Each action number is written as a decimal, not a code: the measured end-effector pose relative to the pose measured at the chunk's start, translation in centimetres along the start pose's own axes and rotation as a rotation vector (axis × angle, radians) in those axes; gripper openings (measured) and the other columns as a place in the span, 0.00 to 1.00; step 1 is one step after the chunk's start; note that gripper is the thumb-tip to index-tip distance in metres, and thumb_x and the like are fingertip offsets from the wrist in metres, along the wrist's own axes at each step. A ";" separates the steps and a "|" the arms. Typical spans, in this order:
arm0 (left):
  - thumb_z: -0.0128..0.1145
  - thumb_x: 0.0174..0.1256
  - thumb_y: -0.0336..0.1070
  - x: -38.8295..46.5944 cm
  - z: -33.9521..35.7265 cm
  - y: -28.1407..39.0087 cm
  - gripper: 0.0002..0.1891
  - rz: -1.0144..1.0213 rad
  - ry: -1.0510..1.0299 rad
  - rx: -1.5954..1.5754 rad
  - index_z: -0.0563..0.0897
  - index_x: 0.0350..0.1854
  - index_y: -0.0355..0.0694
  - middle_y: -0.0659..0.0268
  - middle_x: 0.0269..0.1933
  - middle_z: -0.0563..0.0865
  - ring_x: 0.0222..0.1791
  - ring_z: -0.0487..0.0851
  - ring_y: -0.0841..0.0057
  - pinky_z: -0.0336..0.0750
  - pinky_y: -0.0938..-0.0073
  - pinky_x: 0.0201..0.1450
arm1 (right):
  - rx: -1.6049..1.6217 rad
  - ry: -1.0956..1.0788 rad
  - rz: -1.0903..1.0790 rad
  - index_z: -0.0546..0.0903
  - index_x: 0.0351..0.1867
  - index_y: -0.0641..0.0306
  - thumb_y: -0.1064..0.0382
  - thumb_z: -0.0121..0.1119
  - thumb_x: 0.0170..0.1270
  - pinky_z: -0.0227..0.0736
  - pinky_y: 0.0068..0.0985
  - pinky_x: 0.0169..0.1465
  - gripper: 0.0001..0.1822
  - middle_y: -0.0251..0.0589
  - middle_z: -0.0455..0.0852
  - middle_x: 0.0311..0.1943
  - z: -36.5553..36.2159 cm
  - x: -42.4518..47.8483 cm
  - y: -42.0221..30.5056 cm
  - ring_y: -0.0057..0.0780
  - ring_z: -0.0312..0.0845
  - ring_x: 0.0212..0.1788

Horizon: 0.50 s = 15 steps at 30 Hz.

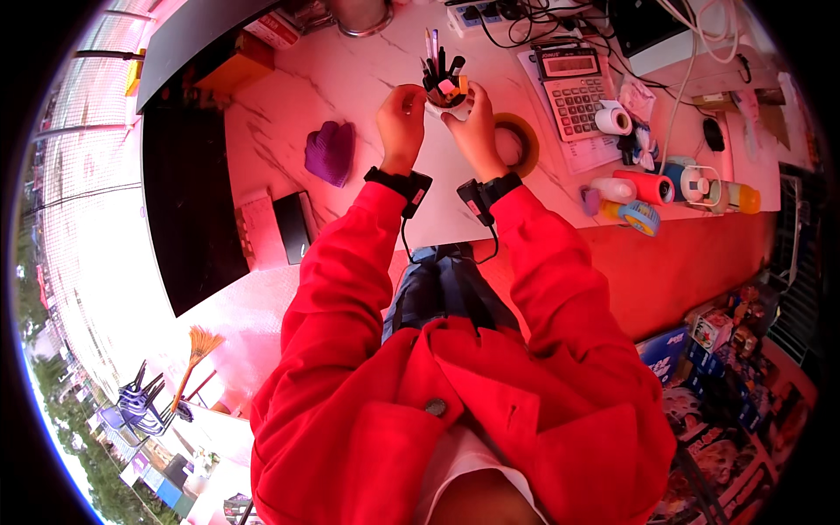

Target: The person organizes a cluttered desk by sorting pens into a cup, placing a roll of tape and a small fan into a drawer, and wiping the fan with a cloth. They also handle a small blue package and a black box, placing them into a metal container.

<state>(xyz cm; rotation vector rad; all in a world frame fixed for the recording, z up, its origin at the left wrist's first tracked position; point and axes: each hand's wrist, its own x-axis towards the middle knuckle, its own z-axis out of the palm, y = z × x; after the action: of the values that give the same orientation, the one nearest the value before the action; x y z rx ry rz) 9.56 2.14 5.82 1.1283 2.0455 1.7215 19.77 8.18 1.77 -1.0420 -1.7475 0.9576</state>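
A pale pen cup [463, 111] stands on the marbled table, filled with pens, a pencil and other stationery [443, 75]. My right hand [474, 131] grips its right side, thumb in front and fingers round the edge. Close by the cup's left side is my left hand [400, 125], its fingers curled; whether something small is between them cannot be made out. A roll of tape [529, 146] lies flat beside my right wrist. To the left of my left hand sits a purple knitted item [330, 153]. Both wrists wear black straps with small cabled devices.
A calculator [572, 92] lies on papers at the right, with a paper roll [613, 121] against it. Several bottles [689, 184] stand near the table's right front edge. A large black screen [187, 203] fills the left side, by a dark notebook [291, 226]. Cables [525, 26] tangle at the back.
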 end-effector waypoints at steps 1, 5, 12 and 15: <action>0.56 0.56 0.26 0.0 0.2 0.0 0.02 0.017 -0.008 0.027 0.79 0.30 0.33 0.59 0.28 0.83 0.26 0.82 0.73 0.75 0.79 0.33 | 0.023 0.004 -0.032 0.67 0.50 0.69 0.72 0.65 0.37 0.67 0.30 0.50 0.32 0.47 0.76 0.39 0.3 0.5 0.1 0.40 0.74 0.44; 0.60 0.50 0.26 -0.1 0.4 -0.4 0.04 0.030 -0.025 0.111 0.82 0.30 0.35 0.59 0.36 0.83 0.37 0.81 0.69 0.76 0.75 0.37 | 0.216 -0.062 0.136 0.65 0.52 0.67 0.75 0.64 0.38 0.68 0.26 0.50 0.33 0.44 0.76 0.43 1.1 0.9 0.6 0.34 0.74 0.46; 0.59 0.50 0.23 -0.3 0.9 -1.6 0.01 -0.115 -0.061 0.008 0.82 0.25 0.34 0.57 0.41 0.80 0.39 0.81 0.68 0.79 0.76 0.35 | 0.284 -0.190 0.184 0.60 0.57 0.65 0.80 0.63 0.39 0.69 0.22 0.50 0.39 0.41 0.73 0.47 1.3 1.0 1.2 0.26 0.73 0.48; 0.59 0.48 0.22 -0.5 1.8 -2.1 0.26 -0.181 -0.067 -0.268 0.71 0.54 0.36 0.55 0.46 0.78 0.41 0.81 0.70 0.79 0.74 0.37 | 0.273 -0.143 0.172 0.61 0.56 0.63 0.71 0.70 0.36 0.69 0.28 0.51 0.41 0.47 0.76 0.47 0.9 1.3 1.6 0.36 0.75 0.49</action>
<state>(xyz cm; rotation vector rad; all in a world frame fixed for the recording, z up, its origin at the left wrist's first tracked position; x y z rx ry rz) 10.11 3.10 3.25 0.8769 1.7530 1.7760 18.94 9.82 0.40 -0.9755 -1.6019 1.3667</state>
